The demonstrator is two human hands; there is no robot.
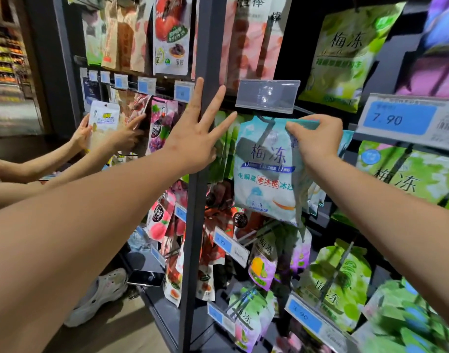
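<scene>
Two bare hands reach up to a dark snack rack hung with printed pouches. The right hand pinches the top edge of a pale blue jelly pouch. Its fingers are curled over the teal header strip, and the body of the pouch hangs below the grip. The pouch sits just under a clear plastic label holder, in front of more pouches of the same kind. Whether it is on a peg cannot be told. The left hand holds nothing. Its fingers are straight and spread wide, and the palm lies against the rack's upright post, just beside a row of green pouches to the left of the blue one. To the right, a blue price tag reads 7.90. At the far left, another person's hands hold a white pouch at the neighbouring rack face, and a white shoe stands on the floor below.
</scene>
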